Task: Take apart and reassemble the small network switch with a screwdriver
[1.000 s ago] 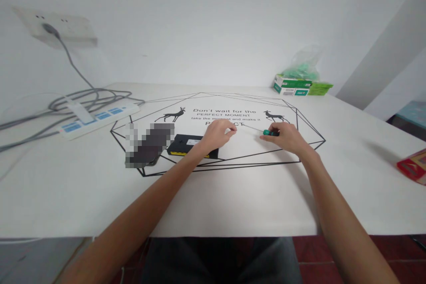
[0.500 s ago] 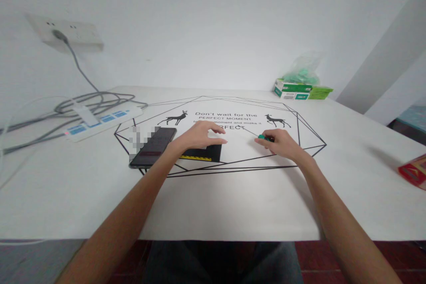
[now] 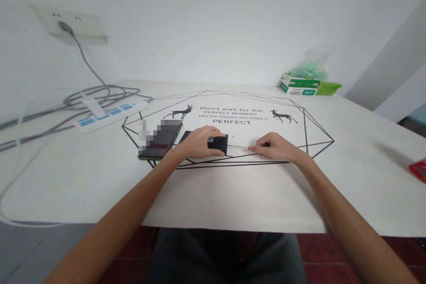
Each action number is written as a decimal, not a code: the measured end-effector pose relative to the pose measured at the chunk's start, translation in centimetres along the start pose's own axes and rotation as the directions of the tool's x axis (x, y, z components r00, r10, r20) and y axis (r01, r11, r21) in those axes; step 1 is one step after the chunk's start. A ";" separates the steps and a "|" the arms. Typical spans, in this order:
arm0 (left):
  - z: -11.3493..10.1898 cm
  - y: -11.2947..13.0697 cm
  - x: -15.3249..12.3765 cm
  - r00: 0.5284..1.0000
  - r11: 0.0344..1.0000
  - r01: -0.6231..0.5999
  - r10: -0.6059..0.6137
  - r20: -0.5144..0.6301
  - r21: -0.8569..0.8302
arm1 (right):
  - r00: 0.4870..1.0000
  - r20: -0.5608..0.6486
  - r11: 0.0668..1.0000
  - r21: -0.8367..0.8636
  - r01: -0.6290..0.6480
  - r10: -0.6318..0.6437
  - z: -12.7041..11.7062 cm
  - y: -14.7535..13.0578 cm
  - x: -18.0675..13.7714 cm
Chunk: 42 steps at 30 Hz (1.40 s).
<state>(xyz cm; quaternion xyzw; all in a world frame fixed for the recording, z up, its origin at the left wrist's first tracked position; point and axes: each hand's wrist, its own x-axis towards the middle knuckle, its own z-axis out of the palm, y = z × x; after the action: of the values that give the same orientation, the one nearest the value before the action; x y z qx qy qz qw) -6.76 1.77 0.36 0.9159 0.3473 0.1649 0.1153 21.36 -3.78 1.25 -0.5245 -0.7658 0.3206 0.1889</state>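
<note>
My left hand [image 3: 199,142] lies on top of a small black box [image 3: 219,143] that rests flat on the white table [image 3: 233,195], fingers curled over its top. My right hand [image 3: 276,146] is closed around a thin screwdriver [image 3: 238,146] held low and nearly level. Its metal shaft points left, and the tip reaches the box's right side. The handle is hidden inside my fingers. A dark phone [image 3: 161,140] lies just left of the box.
A white power strip [image 3: 109,113] with grey cables sits at the back left, plugged into a wall socket [image 3: 71,24]. Green and white boxes [image 3: 301,86] and a plastic bag stand at the back right. A red item [image 3: 419,169] lies at the right edge.
My left hand came back from the printed text and settled on the black box. My right hand lowered the screwdriver and swung its tip left to the box's side.
</note>
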 end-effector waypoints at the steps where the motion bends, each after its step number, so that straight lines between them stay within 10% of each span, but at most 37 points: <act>1: 0.0 0.0 0.0 1.000 1.000 0.003 -0.003 -0.006 0.008 | 1.000 0.011 1.000 -0.005 -0.008 0.008 0.0 0.1 0.0; 42: 0.4 -0.1 -0.3 0.998 0.999 0.000 0.002 -0.059 0.048 | 0.998 0.066 1.000 0.022 -0.011 0.010 -0.5 0.0 -0.2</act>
<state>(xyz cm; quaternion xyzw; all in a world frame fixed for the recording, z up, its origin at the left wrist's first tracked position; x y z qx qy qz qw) -6.90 1.57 -0.11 0.9133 0.3540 0.1837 0.0830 21.68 -3.83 1.62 -0.5155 -0.7653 0.3472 0.1675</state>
